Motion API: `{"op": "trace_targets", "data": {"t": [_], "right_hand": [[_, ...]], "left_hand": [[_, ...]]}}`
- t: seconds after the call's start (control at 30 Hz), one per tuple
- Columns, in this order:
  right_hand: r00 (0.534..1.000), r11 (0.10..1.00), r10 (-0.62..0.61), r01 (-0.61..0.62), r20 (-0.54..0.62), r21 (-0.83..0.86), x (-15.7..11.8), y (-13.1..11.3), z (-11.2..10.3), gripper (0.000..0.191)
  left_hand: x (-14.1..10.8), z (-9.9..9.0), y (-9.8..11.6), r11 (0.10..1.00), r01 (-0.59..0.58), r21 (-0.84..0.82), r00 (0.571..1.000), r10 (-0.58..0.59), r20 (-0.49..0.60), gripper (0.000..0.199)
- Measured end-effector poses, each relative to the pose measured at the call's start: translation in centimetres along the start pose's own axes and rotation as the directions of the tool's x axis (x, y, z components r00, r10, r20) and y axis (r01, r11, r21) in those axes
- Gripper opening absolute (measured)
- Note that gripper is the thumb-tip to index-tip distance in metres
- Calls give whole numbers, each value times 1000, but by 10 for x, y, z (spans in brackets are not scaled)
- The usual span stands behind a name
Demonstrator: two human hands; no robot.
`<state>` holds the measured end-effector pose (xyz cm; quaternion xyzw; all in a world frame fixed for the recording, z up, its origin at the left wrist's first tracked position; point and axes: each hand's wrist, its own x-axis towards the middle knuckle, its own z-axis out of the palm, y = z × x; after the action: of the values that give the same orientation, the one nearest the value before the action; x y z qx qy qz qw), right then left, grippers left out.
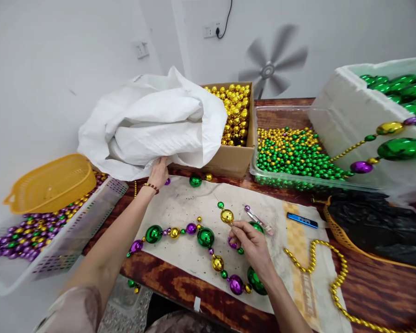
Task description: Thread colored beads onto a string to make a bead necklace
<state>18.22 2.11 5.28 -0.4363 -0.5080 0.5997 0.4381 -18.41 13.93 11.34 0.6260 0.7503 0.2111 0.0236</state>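
My left hand (159, 173) reaches to the lower edge of a crumpled white sack (159, 125); its fingertips are hidden by the cloth. My right hand (247, 237) is pinched at the lower side of a gold bead (227, 215), with a small green bead (221, 205) above it. A strand of large green, purple and gold beads, with a green one (205, 237) near its middle, curves over the pale cloth (183, 256). Loose green (195, 181) and gold beads (208, 176) lie at the cloth's back edge. Right of my right hand are small clippers (258, 219).
A cardboard box (229, 159) of gold beads, a clear bin (284, 178) and a white foam box (350, 106) stand behind. A yellow basket (52, 182) rests on a bead crate at left. A blue tool (302, 220) and a gold bead chain (336, 282) lie at right.
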Motion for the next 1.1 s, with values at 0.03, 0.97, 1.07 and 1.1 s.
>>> {"op": "trace_targets", "data": {"t": [0.03,0.97,1.07,1.1], "right_hand": [[1000,1000,1,-1,1,-3,0,0,-1,42],[993,987,-105,110,49,-116,-8,-1,5,32],[992,985,-112,119,64,-125,-10,0,5,32],[991,984,-111,120,71,-129,-10,0,5,32]], "left_hand": [[2,-1,-6,1000,6,-6,1000,-6,23,53],[-107,13,114,-305,488,-818,855,-22,519,18],[-105,15,119,-307,496,-812,852,-8,523,18],[-105,16,122,-318,486,-814,857,-10,516,18]]}}
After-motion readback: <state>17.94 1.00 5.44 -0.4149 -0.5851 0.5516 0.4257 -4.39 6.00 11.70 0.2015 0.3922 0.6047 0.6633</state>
